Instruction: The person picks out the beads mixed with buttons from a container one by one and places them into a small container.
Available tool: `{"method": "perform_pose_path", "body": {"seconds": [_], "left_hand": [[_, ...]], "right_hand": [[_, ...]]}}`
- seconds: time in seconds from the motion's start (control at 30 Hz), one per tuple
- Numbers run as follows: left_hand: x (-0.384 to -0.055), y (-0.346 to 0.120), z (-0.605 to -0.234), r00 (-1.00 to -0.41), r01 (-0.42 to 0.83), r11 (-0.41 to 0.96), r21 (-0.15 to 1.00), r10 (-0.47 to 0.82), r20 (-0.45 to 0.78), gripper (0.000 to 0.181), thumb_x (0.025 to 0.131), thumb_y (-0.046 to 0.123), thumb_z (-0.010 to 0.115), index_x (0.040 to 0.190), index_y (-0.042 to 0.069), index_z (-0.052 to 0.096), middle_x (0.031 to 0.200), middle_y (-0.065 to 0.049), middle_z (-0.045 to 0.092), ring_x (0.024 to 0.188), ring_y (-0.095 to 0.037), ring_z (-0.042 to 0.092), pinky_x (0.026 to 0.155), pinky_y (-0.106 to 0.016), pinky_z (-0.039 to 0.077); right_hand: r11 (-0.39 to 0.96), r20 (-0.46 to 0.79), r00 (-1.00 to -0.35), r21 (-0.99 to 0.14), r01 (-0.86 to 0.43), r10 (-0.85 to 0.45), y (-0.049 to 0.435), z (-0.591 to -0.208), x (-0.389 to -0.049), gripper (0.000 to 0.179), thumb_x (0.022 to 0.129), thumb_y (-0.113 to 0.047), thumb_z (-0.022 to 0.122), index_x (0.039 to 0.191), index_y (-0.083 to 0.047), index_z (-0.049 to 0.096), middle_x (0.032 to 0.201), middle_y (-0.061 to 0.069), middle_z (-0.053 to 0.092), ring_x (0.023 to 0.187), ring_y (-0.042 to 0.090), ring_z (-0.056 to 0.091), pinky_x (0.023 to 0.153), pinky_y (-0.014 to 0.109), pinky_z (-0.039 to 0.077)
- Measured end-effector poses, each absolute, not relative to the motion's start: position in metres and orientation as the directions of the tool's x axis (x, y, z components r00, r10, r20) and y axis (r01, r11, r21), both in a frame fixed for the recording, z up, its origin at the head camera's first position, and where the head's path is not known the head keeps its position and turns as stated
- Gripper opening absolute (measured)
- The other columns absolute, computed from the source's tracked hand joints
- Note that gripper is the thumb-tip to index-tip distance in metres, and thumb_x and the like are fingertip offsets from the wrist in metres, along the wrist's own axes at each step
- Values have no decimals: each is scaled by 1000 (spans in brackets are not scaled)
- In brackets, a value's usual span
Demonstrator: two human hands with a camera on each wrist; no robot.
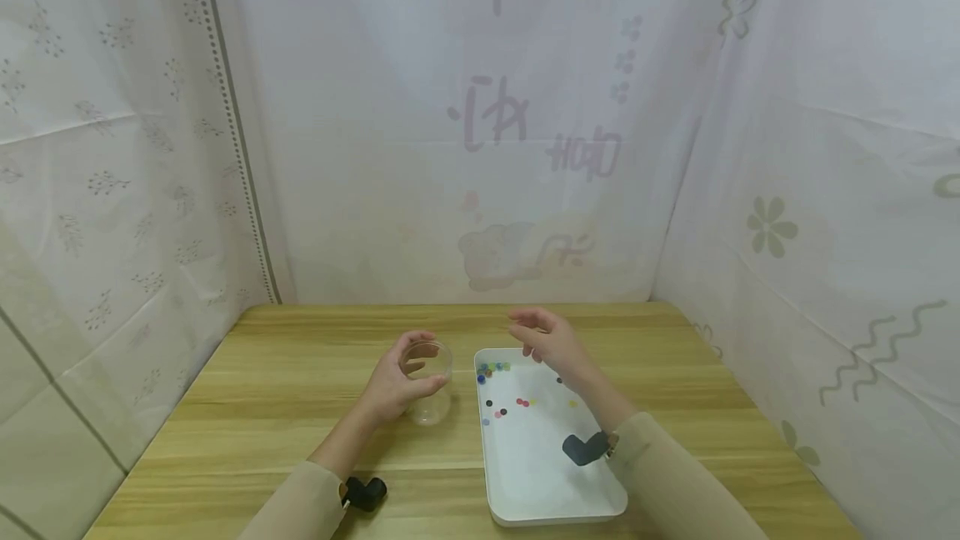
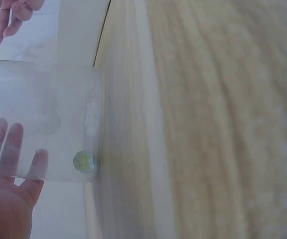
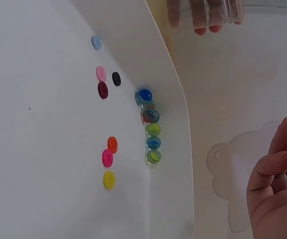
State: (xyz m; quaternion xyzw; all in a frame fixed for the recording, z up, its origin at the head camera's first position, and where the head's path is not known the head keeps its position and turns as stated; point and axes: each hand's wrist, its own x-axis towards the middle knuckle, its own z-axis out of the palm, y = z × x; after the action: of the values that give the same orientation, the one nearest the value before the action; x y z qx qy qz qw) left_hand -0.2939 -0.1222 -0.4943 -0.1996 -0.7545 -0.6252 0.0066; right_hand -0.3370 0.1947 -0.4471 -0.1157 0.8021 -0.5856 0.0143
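Note:
My left hand point(image 1: 392, 383) grips a clear plastic jar point(image 1: 429, 412) from its left side, thumb and fingers around the upper part. The jar stands upright beside the tray, and one green-yellow marble point(image 2: 84, 162) lies at its bottom in the left wrist view. Over the far end of a white tray point(image 1: 557, 513) hovers my right hand point(image 1: 553, 348), fingers loosely bent, with nothing seen between them. Several glass marbles point(image 3: 153, 143) line the tray's far wall. Several buttons, including a pink button point(image 3: 107, 158) and a yellow button point(image 3: 109, 180), are scattered over the tray floor.
The wooden table point(image 1: 247, 407) carries the jar and tray. Patterned curtains point(image 1: 360, 148) hang behind it and on both sides. Black wrist devices point(image 1: 364, 493) sit on both sleeves.

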Motion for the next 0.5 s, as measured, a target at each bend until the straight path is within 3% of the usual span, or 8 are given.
{"method": "perform_pose_path", "body": {"seconds": [0.5], "left_hand": [[-296, -122, -496, -914, 330, 141, 934, 297, 278, 68, 93, 15, 87, 151, 13, 51, 152, -23, 62, 146, -47, 55, 125, -66, 44]], "right_hand": [[340, 64, -984, -933, -119, -169, 203, -459, -340, 36, 105, -26, 75, 138, -14, 70, 115, 7, 73, 80, 21, 65, 66, 27, 54]]}}
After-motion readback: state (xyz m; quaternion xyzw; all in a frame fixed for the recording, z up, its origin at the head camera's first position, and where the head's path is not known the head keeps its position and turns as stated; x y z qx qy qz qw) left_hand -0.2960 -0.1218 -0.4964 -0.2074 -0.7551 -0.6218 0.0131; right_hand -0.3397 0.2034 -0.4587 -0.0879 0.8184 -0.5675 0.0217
